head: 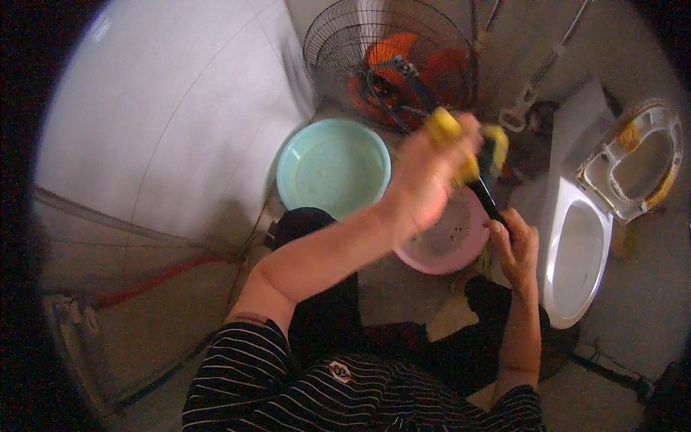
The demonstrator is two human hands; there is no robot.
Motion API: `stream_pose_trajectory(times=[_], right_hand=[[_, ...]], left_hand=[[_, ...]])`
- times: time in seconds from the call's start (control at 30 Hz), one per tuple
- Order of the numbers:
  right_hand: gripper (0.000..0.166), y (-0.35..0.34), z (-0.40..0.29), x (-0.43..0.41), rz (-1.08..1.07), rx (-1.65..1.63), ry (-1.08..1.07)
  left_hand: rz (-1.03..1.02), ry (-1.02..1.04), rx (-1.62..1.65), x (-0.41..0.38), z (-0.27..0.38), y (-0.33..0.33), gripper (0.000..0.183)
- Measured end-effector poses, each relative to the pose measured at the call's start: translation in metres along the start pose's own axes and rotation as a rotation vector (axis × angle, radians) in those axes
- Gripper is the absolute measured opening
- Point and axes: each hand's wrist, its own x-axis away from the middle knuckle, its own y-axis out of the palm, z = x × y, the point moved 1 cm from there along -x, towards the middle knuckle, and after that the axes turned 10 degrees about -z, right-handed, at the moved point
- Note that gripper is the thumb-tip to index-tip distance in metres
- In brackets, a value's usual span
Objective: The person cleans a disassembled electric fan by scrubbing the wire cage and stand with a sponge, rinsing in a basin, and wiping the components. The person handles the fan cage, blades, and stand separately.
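Observation:
My left hand [426, 173] is blurred and closes around a yellow piece [445, 127], perhaps a sponge or cloth. My right hand [518, 248] grips the lower end of a black rod-like part [487, 202]. The rod's upper part runs behind my left hand, so what it belongs to is hidden. Another blurred yellow strip [499, 148] shows just beyond my left fingers. Both hands are above or beside a pink basin [478, 245], which holds cloudy water with dark specks. To its left sits a pale green basin [291, 183] with liquid in it.
A fan with a wire guard [329, 48] and orange blades [397, 51] stands ahead by the wall. On the right is a white toilet [553, 270] with a worn raised seat [672, 156]. A pole [561, 51] leans behind it. A red hose [156, 278] lies left.

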Motion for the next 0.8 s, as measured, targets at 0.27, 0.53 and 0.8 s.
stream_pose_trajectory(times=[0.27,0.53,0.8], right_hand=[[0.026,-0.008,0.005,0.009,0.012,-0.109,0.001],[0.025,-0.003,0.017,0.004,0.009,-0.287,0.061],[0.021,-0.004,-0.007,0.007,-0.058,-0.683,0.101]], left_hand=[[0.048,0.166,0.079,-0.024,0.032,-0.020,0.023],[-0.045,0.176,-0.151,0.000,0.003,0.001,0.027],[-0.406,0.086,-0.465,0.003,0.000,0.003,0.030]])
